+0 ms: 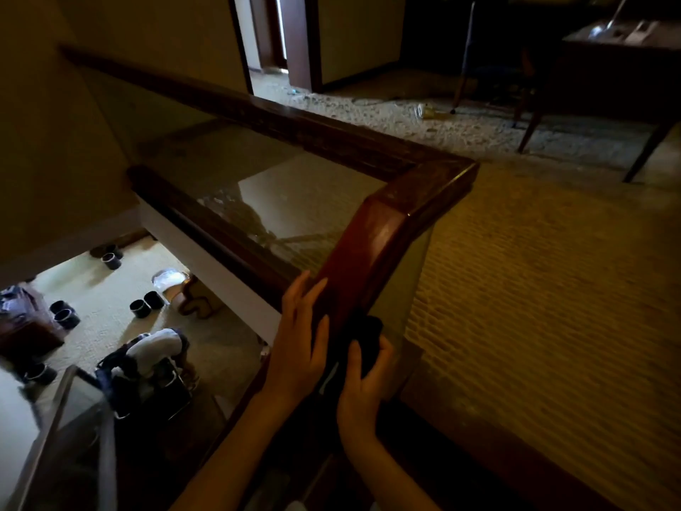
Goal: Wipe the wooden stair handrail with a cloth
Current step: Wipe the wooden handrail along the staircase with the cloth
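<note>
Handrail (372,245): wood, reddish-brown and smooth, with a glossy varnish that shows pale highlights near the corner joint; the farther run looks darker and duller. Cloth (365,337): dark fabric, matt, bunched against the rail. Panel (280,186) under the rail: clear glass, glossy, with streaks and reflections on its face. Carpet (534,289): yellowish, matt, with a ribbed woven texture. Farther floor (405,112): pale, speckled, stone-like, rough-looking. Bench (622,79): dark wood on slim legs, low sheen. Short tubes (140,308) on the lower floor: black, smooth, slightly shiny; material unclear.
</note>
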A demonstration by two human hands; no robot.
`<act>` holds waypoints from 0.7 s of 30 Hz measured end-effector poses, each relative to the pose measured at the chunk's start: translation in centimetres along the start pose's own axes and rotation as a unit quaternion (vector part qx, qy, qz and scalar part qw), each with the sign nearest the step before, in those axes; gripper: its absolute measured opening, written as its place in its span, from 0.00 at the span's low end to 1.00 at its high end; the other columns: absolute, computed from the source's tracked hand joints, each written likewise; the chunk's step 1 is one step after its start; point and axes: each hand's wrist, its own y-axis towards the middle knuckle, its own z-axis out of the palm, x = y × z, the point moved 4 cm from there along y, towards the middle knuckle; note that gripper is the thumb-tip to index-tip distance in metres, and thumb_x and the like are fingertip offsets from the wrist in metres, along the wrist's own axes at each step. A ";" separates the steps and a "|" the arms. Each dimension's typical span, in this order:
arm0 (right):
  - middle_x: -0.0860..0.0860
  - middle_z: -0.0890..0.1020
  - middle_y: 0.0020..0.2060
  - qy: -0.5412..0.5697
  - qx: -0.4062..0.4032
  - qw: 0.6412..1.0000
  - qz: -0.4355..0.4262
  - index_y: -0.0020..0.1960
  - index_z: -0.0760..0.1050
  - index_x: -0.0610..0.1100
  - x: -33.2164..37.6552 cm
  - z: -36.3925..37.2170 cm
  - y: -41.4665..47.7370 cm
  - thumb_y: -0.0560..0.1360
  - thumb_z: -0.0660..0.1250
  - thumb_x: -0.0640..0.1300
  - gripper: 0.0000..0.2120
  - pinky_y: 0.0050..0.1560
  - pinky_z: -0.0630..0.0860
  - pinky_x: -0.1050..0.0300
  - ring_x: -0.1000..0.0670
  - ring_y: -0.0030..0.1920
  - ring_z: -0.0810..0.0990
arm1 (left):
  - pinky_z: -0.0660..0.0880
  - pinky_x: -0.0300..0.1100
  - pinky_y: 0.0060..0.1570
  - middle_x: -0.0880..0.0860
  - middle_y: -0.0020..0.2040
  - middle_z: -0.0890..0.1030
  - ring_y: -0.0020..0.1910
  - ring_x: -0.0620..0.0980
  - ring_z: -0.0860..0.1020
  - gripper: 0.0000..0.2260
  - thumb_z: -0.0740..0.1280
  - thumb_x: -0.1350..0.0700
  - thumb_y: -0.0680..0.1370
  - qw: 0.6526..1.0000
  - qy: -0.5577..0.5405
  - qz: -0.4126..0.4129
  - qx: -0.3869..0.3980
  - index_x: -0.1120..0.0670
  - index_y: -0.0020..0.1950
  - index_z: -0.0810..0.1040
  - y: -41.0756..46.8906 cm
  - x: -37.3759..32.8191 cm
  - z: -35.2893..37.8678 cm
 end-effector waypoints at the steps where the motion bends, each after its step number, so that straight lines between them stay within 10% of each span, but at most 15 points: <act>1: 0.58 0.78 0.52 0.022 0.020 0.999 0.034 0.54 0.71 0.63 -0.6 -0.3 -0.3 0.80 0.64 0.47 0.10 0.52 0.68 0.77 0.68 0.53 0.74 | 0.58 0.29 0.70 0.49 0.77 0.56 0.76 0.40 0.56 0.21 0.56 0.53 0.82 1.000 0.007 0.015 0.022 0.51 0.76 0.62 0.8 -0.5 0.1; 11: 0.57 0.78 0.49 0.064 0.033 0.996 0.042 0.53 0.73 0.52 1.1 -1.2 6.0 0.79 0.65 0.39 0.08 0.50 0.71 0.73 0.67 0.49 0.76 | 0.58 0.58 0.75 0.53 0.79 0.54 0.79 0.48 0.50 0.23 0.55 0.64 0.83 0.988 0.051 0.057 0.136 0.59 0.78 0.57 3.5 -1.7 2.1; 21: 0.51 0.79 0.46 0.057 0.048 0.995 0.060 0.48 0.75 0.50 0.1 -1.4 3.6 0.77 0.68 0.34 0.11 0.52 0.71 0.69 0.63 0.49 0.77 | 0.50 0.44 0.77 0.54 0.79 0.55 0.79 0.48 0.51 0.23 0.55 0.63 0.82 0.988 0.056 0.061 0.128 0.59 0.78 0.58 3.5 -1.7 2.4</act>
